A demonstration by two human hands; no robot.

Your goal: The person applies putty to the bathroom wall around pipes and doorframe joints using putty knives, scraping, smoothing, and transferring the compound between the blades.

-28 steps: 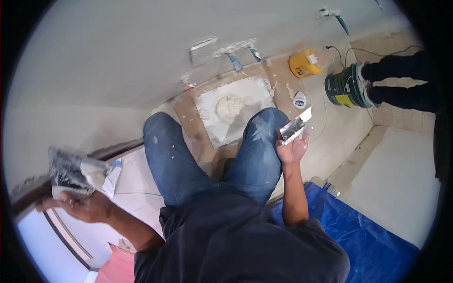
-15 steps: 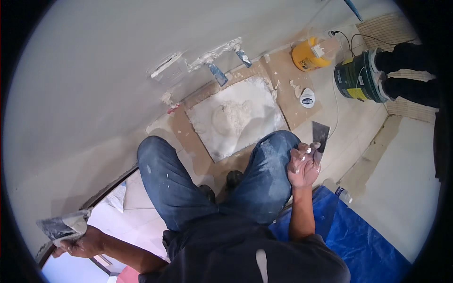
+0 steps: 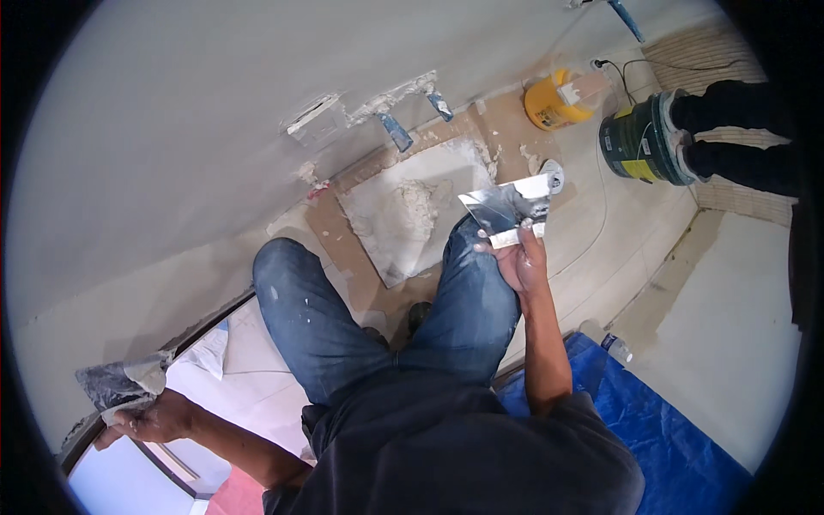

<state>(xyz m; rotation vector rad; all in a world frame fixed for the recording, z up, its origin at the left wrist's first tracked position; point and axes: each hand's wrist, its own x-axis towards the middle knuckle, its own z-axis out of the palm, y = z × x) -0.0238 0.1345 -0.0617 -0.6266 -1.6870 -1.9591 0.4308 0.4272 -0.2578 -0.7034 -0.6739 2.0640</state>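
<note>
My left hand (image 3: 159,418) grips a wide putty knife (image 3: 105,384) low by the wall at the left, and a pale lump of plaster (image 3: 149,376) clings to its blade. Above my right knee, my right hand (image 3: 525,266) holds another wide putty knife (image 3: 506,206), its shiny blade streaked with white. Ahead of my knees lies a white-coated board (image 3: 386,249) bearing a crumbly plaster mound (image 3: 417,204); cardboard (image 3: 328,230) is underneath. The grey wall (image 3: 189,129) has a rough plaster patch (image 3: 378,107), with two blue tube ends (image 3: 395,133) sticking out below it.
A yellow bucket (image 3: 542,105) stands beyond the board. Another person's dark-trousered legs (image 3: 742,107) reach a green bucket (image 3: 625,142) at the right. A thin cable (image 3: 601,215) crosses the floor. Blue tarp (image 3: 652,421) and a small bottle (image 3: 616,347) lie near my right side.
My right hand has moved up and left, turning the putty knife so its broad face shows beside the board. My left hand and its putty knife have shifted only slightly.
</note>
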